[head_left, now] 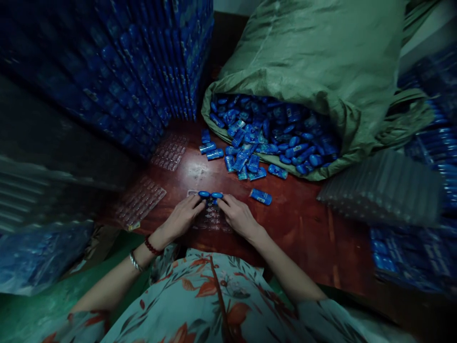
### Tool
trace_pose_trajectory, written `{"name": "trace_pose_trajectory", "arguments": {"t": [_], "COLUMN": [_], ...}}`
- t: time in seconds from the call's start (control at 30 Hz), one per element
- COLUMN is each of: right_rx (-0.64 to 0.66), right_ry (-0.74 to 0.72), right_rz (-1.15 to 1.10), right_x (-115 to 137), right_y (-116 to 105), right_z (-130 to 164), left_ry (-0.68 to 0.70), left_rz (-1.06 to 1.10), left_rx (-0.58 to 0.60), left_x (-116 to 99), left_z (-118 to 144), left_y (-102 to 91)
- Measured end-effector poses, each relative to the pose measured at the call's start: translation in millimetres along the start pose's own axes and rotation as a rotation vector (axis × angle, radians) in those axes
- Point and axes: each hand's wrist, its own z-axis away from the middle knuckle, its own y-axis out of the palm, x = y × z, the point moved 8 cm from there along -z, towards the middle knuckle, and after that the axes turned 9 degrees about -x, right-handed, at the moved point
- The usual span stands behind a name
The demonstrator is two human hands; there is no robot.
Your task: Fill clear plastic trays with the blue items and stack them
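At the near edge of the red-brown table, my left hand [184, 213] has its fingers closed around a small shiny blue packet [204, 194]. My right hand [238, 216] grips a similar blue packet [217, 195] right beside it. Both packets stand on end, over the far part of a clear plastic blister tray [213, 223] with rows of moulded pockets. My fingertips partly cover the packets, and a bit of blue shows lower between the hands. A loose blue packet [260, 196] lies just beyond my right hand.
A large green sack [314, 47] spills many blue packets [250, 143] onto the table [285, 219]. Clear trays [141, 202] lie at left. Tall stacks of filled blue trays [143, 62] rise behind them. A stack of empty clear trays [385, 190] stands at right.
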Motion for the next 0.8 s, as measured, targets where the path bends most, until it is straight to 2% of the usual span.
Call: {"name": "trace_pose_trajectory", "arguments": {"t": [0.1,0.17,0.27,0.33,0.4,0.5,0.57,0.63,0.73,0.8], "right_rx": [0.076,0.074,-0.015,-0.134,-0.299,-0.491,-0.479,-0.392,-0.275,-0.251], "right_ry": [0.011,0.055,0.108,0.135,0.252,0.61,0.769,0.77,0.689,0.671], "right_rz": [0.047,0.073,0.097,0.066,0.041,0.135,0.179,0.136,0.032,-0.04], "right_x": [7,9,7,0,-22,-77,-108,-126,-130,-122], "right_y": [2,3,3,-4,-17,-37,-38,-30,-16,-13], "right_z": [-12,-15,-9,4,24,68,89,95,93,95], "left_ry": [0.015,0.043,0.078,0.099,0.066,-0.088,-0.134,-0.086,-0.069,-0.067], "left_rz": [-0.034,-0.069,-0.111,-0.12,-0.087,0.019,0.043,-0.027,-0.141,-0.133], "left_rx": [0.084,0.131,0.133,0.088,0.007,-0.139,-0.159,-0.046,0.095,0.121], "left_x": [-1,-3,-5,-3,6,37,58,70,81,81], "left_z": [-6,-9,-11,-13,-21,-52,-84,-119,-159,-173], "left_y": [5.7,8.9,4.5,-5.0,-17.0,-26.8,-17.2,8.4,45.5,58.7]}}
